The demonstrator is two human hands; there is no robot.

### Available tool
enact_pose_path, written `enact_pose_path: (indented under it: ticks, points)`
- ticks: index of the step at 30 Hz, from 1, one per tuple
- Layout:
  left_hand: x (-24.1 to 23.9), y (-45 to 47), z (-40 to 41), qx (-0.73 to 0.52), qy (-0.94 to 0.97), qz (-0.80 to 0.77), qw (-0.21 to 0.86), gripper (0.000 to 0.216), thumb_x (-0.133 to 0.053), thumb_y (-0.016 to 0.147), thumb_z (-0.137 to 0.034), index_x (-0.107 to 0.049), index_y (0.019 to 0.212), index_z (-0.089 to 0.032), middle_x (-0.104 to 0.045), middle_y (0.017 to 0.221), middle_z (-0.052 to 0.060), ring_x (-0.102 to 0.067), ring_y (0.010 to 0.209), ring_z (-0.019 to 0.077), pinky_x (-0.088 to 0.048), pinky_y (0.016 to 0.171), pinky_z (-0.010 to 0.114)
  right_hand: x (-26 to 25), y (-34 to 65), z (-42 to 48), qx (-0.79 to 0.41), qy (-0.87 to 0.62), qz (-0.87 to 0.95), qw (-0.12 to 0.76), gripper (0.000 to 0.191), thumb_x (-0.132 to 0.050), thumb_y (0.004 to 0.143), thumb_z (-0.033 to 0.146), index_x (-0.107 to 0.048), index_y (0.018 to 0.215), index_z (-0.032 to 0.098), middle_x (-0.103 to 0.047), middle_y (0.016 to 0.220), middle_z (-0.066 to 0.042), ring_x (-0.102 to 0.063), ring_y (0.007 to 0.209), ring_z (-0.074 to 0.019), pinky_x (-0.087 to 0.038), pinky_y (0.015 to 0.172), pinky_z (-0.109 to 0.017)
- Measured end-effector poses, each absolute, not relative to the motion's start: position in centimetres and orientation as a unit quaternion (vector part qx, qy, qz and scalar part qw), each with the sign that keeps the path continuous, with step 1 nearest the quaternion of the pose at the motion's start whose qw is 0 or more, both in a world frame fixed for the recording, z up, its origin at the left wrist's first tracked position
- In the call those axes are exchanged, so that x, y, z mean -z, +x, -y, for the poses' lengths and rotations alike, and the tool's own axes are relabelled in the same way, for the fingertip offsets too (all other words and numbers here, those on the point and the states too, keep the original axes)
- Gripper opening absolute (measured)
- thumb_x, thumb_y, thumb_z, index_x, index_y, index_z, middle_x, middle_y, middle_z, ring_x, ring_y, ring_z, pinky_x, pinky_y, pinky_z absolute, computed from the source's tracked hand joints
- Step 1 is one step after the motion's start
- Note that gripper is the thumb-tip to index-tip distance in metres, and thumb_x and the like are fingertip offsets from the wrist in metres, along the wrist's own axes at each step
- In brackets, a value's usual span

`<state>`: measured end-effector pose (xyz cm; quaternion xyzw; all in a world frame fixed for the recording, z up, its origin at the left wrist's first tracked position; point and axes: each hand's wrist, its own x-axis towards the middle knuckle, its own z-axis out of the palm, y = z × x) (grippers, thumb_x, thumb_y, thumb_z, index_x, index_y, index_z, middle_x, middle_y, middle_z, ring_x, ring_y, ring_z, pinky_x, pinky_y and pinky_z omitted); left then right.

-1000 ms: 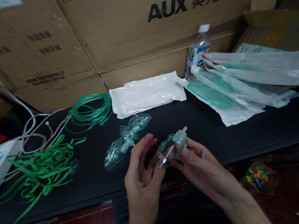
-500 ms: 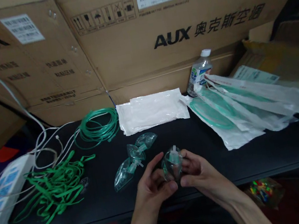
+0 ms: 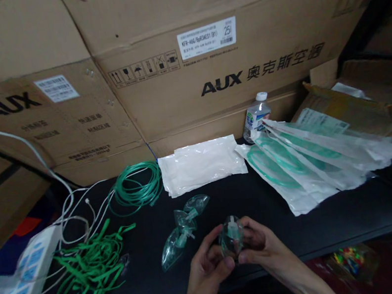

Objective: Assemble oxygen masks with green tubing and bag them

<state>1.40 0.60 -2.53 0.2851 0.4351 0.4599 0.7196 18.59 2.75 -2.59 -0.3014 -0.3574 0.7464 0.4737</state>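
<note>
In the head view, here's the clear mask, squarely between two hands at the near side of the desk! Left hand on its left flank, right hand on its right, both part-curled around it, thumbs almost meeting at the near end. Long axis seems to run near to far, pale connector at the far end. Left, the row of loose masks, left hand nearer!

Storeroom or makeshift workspace, from where I stand: stacked AUX cartons behind a black tabletop, power strip alongside.
</note>
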Motion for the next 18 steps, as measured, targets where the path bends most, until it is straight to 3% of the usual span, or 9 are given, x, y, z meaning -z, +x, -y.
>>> enact_pose_path:
  ticks: [3, 6, 10, 14, 16, 18]
  points:
    - [2.1, 1.1, -0.8, -0.437, 0.304, -0.408, 0.742, 0.054, -0.083, 0.078, -0.053, -0.076, 0.122, -0.022, -0.069, 0.084, 0.005, -0.061, 0.081, 0.0167, -0.047, 0.078, 0.028, 2.2, 18.9, -2.5, -0.759, -0.302, 0.377, 0.437, 0.047, -0.091, 0.072, 0.036, -0.069, 0.111, 0.023, -0.076, 0.098, -0.004, -0.072, 0.089, -0.0197, -0.054, 0.080, -0.030]
    - [1.9, 1.5, -0.8, -0.436, 0.322, -0.403, 0.738, 0.040, -0.080, 0.083, -0.049, -0.079, 0.113, -0.022, -0.070, 0.090, 0.007, -0.060, 0.081, 0.0151, -0.046, 0.075, 0.025, 2.3, 19.3, -1.8, -0.755, -0.326, 0.361, 0.439, 0.054, -0.089, 0.075, 0.041, -0.070, 0.124, 0.030, -0.076, 0.115, -0.007, -0.072, 0.108, -0.0235, -0.055, 0.093, -0.034]
    - [1.2, 1.5, -0.8, -0.423, 0.386, -0.428, 0.700, 0.046, -0.082, 0.080, -0.047, -0.075, 0.121, -0.026, -0.071, 0.112, 0.009, -0.065, 0.092, 0.0192, -0.051, 0.077, 0.027, 3.5, 20.7, -1.4, -0.714, -0.396, 0.366, 0.447, 0.057, -0.087, 0.075, 0.044, -0.071, 0.129, 0.033, -0.069, 0.136, -0.010, -0.061, 0.131, -0.0295, -0.053, 0.104, -0.039]
    - [-1.8, -2.2, -1.9, -0.405, 0.534, -0.570, 0.476, 0.032, -0.068, 0.093, -0.041, -0.075, 0.122, -0.030, -0.071, 0.121, 0.008, -0.069, 0.102, 0.0224, -0.054, 0.083, 0.030, 4.6, 23.4, -2.3, -0.653, -0.465, 0.434, 0.412, 0.058, -0.085, 0.077, 0.046, -0.071, 0.132, 0.032, -0.065, 0.141, -0.010, -0.061, 0.131, -0.0314, -0.052, 0.106, -0.039]
    - [-3.7, -5.5, -3.6, -0.398, 0.592, -0.615, 0.336, 0.027, -0.062, 0.097, -0.042, -0.077, 0.114, -0.028, -0.075, 0.109, 0.007, -0.069, 0.101, 0.0235, -0.053, 0.086, 0.033, 4.8, 24.5, -2.9, -0.608, -0.503, 0.480, 0.383, 0.060, -0.085, 0.076, 0.046, -0.070, 0.132, 0.031, -0.070, 0.135, -0.008, -0.066, 0.124, -0.0306, -0.054, 0.104, -0.036]
    - [-5.0, -8.7, -6.1, -0.397, 0.617, -0.646, 0.211, 0.029, -0.058, 0.099, -0.043, -0.077, 0.111, -0.025, -0.075, 0.110, 0.007, -0.069, 0.101, 0.0250, -0.053, 0.090, 0.036, 5.1, 24.8, -3.4, -0.529, -0.546, 0.528, 0.379, 0.063, -0.086, 0.073, 0.049, -0.072, 0.130, 0.028, -0.075, 0.123, -0.008, -0.072, 0.113, -0.0314, -0.059, 0.097, -0.036]
